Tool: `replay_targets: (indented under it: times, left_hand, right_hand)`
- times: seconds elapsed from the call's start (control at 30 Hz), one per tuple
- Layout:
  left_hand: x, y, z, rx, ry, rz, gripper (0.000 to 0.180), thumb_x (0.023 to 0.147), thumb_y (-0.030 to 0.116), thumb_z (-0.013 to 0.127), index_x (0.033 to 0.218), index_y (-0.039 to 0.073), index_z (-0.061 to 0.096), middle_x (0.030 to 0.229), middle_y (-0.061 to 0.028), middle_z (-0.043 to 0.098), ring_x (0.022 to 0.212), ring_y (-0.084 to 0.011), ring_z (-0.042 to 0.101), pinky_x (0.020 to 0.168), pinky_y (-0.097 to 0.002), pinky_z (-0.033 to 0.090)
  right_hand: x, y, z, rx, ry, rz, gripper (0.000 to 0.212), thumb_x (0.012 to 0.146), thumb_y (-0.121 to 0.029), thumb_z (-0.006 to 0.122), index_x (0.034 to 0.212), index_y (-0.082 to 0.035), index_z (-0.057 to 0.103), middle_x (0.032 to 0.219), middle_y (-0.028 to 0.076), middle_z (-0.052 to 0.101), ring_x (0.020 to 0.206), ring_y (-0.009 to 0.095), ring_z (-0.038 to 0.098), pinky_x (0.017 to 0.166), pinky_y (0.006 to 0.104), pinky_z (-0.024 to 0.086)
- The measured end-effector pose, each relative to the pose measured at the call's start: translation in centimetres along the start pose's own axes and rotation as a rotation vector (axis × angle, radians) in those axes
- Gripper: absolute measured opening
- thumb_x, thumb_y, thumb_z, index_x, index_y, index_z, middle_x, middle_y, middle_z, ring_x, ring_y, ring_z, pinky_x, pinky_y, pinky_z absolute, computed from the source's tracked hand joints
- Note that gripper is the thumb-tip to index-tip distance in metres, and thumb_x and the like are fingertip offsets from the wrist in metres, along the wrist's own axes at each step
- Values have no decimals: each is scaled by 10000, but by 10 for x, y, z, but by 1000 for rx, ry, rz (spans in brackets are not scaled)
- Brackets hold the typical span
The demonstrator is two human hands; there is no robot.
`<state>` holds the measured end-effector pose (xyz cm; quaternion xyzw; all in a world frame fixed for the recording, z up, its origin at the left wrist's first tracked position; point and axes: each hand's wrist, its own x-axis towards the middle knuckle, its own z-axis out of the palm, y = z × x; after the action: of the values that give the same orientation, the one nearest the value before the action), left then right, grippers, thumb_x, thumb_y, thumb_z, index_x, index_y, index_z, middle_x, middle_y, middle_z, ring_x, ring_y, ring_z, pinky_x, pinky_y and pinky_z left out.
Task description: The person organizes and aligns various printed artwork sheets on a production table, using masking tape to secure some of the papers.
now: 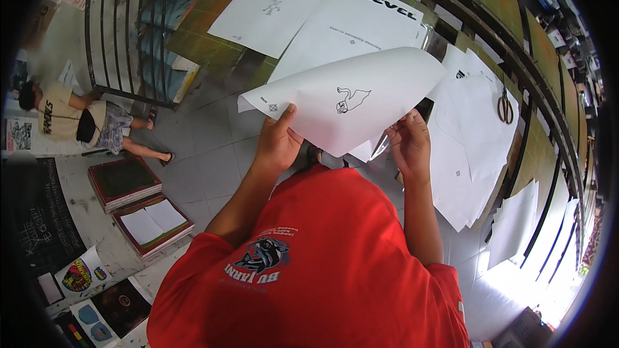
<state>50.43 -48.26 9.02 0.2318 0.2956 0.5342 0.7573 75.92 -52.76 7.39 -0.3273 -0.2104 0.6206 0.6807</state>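
A white sheet of paper (309, 100) with a small black line drawing is held up in front of me, its far edge curling over. My left hand (280, 142) pinches its lower left edge, thumb on top near a small printed mark. At the lower right edge, my right hand (411, 142) grips the sheet between bent fingers. Something shiny and clear hangs beside the right fingers; what it is I cannot make out. Behind the held sheet lies a larger white sheet (361, 16) with bold black lettering, and left of it another sheet (258, 16) with a small figure drawing.
Scissors (505, 108) with dark handles lie on loose white sheets (461, 148) to the right. Green boards (213, 32) sit on a metal-framed rack. Framed screens (126, 183) are stacked at left, by stickers (80, 277). A person (90, 113) is at the far left.
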Motion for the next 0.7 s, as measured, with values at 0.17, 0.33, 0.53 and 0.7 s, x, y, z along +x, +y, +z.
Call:
replay_targets:
  times: [0.17, 0.33, 0.53, 0.7]
  left_hand:
    - [7, -13, -19, -49, 48, -24, 423, 957, 121, 567, 1350, 54, 425, 1319, -67, 530, 1242, -192, 508, 1049, -378, 426]
    - [9, -53, -46, -164, 162, -198, 359, 968, 82, 529, 1311, 19, 442, 1295, -82, 547, 1216, -190, 530, 1063, -362, 425]
    - [15, -103, -76, -268, 329, -332, 319, 997, 104, 466, 1295, -7, 439, 1306, -116, 543, 1217, -207, 534, 1077, -366, 416]
    - [13, -114, -75, -252, 369, -354, 328, 1005, 127, 453, 1302, -8, 428, 1312, -120, 541, 1221, -213, 532, 1069, -379, 414]
  right_hand:
    - [3, 11, -10, -59, 19, 22, 158, 1008, -191, 476, 966, -76, 576, 888, -1, 613, 822, 102, 582, 772, 267, 490]
    - [-1, 31, -46, -178, 142, 138, 198, 1019, -209, 442, 994, -65, 575, 894, 5, 610, 827, 106, 594, 758, 259, 488]
    - [-10, 39, -61, -193, 275, 237, 235, 1018, -251, 438, 1056, -68, 579, 930, -2, 608, 847, 103, 591, 763, 264, 486]
    - [-13, 38, -65, -168, 291, 279, 261, 1024, -286, 427, 1079, -77, 573, 944, -2, 610, 851, 102, 588, 761, 262, 484]
